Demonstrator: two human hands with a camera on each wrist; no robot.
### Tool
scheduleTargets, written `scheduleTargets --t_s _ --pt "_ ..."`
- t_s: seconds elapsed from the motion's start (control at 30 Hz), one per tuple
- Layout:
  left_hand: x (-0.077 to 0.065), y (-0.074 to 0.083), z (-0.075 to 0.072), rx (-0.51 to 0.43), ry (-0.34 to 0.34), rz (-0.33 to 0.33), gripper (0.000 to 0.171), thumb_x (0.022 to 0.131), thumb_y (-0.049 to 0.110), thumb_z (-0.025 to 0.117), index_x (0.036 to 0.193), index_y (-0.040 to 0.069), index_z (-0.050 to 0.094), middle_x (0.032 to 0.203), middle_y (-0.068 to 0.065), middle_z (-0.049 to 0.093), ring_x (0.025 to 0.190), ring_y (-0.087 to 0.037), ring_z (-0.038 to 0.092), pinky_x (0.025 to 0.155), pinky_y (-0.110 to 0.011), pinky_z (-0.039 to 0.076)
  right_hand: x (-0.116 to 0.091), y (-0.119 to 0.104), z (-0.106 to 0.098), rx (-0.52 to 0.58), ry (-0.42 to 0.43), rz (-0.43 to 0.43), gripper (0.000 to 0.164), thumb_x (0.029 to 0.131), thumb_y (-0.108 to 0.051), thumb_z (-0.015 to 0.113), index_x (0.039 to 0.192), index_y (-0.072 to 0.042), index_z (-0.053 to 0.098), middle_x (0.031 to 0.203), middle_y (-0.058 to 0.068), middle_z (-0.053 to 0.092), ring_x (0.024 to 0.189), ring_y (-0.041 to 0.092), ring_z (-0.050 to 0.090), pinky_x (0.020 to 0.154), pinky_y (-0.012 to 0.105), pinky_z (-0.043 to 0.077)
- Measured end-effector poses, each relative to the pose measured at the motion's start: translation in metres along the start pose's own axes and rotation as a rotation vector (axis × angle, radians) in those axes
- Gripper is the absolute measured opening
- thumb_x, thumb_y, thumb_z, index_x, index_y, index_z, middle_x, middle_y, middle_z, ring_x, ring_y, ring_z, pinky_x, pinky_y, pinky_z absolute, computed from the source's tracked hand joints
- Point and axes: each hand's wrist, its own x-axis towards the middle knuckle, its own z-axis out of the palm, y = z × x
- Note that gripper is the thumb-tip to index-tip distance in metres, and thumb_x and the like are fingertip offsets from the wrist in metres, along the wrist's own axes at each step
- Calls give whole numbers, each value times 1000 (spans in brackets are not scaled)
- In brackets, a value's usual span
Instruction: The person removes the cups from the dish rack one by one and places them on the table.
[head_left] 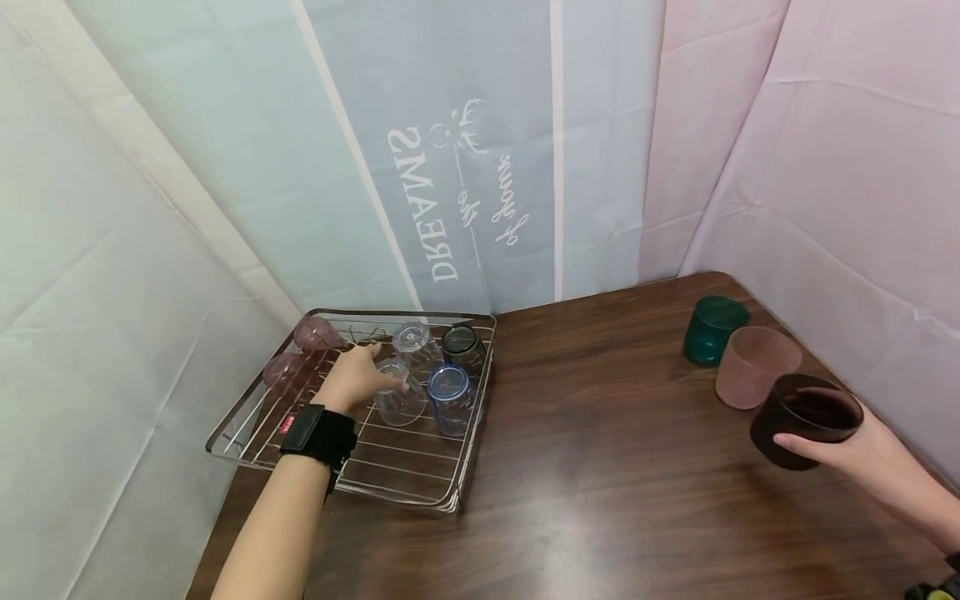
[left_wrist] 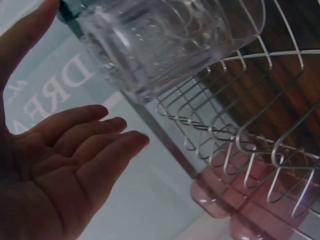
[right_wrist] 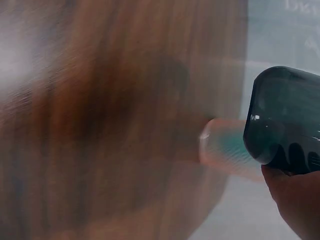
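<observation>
My left hand point(head_left: 356, 379) is over the wire rack, fingers spread, beside an upside-down clear glass point(head_left: 397, 408). In the left wrist view, a gap shows between the fingers point(left_wrist: 112, 145) and the clear glasses point(left_wrist: 165, 50). On the right, my right hand point(head_left: 862, 454) grips a dark, see-through cup point(head_left: 776, 429), mouth up and slightly tilted, with the thumb on its near side. The right wrist view shows the fingers through the dark cup's wall point(right_wrist: 285, 115). Just behind it stand a pink cup point(head_left: 750, 375) and a teal cup point(head_left: 708, 337).
The metal wire rack point(head_left: 397, 498) stands at the table's left. Upside down in it are a blue-rimmed glass point(head_left: 452, 404), another clear glass point(head_left: 416, 343) and a dark glass point(head_left: 462, 343). Two pink glasses point(head_left: 318, 335) lean at its left side. Fabric point(head_left: 600, 167) hangs behind the table point(head_left: 600, 433).
</observation>
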Motion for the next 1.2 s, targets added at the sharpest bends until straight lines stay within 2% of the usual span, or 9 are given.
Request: scheduleTargets --t_s 0.13,0.37,0.47,0.6,0.73,0.87,0.93,1.0,1.2 --pt "4 -4 8 -26 -34 -40 96 85 28 85 154 -12 32 156 -32 36 139 -50 40 110 -59 39 1 20 -2 25 6 9 60 91 -6 78 136 -33 49 116 -35 51 101 -19 49 73 7 45" --pt "7 -6 24 -32 -37 -66 97 81 25 89 152 -13 36 154 -32 39 129 -49 51 107 -58 43 -6 40 0 -87 -2 141 66 91 -23 81 139 6 46 106 -40 44 93 -24 39 67 9 36" --pt "8 -6 26 -21 -32 -71 95 81 25 89 151 -14 38 153 -31 40 122 -48 57 104 -57 45 -6 45 1 -90 -5 138 66 91 -23 81 138 8 46 106 -39 45 93 -24 39 67 10 36" --pt "11 -4 24 -31 -40 -77 90 81 24 88 149 -14 42 152 -31 42 111 -45 63 98 -53 49 -6 50 2 -27 -14 84 46 91 -12 80 131 -11 58 106 -37 53 94 -19 50 69 9 43" --pt "13 0 19 -30 -30 -66 83 79 22 90 141 -16 50 144 -32 51 97 -41 66 94 -53 51 -5 52 2 28 -8 40 49 90 -4 79 126 -31 58 108 -34 59 96 -15 55 72 8 46" --pt "16 1 15 -30 -17 -48 74 75 20 91 132 -15 59 132 -31 62 60 -24 52 75 -43 51 -1 51 1 -32 9 49 54 90 -10 80 137 -9 54 113 -26 59 96 -20 48 71 7 43" --pt "18 1 14 -34 -17 -40 72 74 19 91 130 -15 61 122 -29 67 53 -18 39 70 -39 47 1 49 0 -80 18 73 65 90 -15 82 141 6 46 121 -7 61 95 -22 43 70 7 41" --pt "18 0 12 -29 -19 -30 72 73 19 91 129 -15 62 115 -27 70 53 -16 36 67 -38 47 3 49 2 -80 36 59 67 89 -15 83 141 6 46 123 -6 60 95 -22 43 71 6 39" --pt "18 -5 9 -38 -35 -37 52 72 15 91 111 -13 72 94 -21 74 48 -12 23 55 -32 41 3 52 12 2 65 -10 57 85 -5 83 129 -27 55 111 -34 55 100 -18 50 76 4 38"
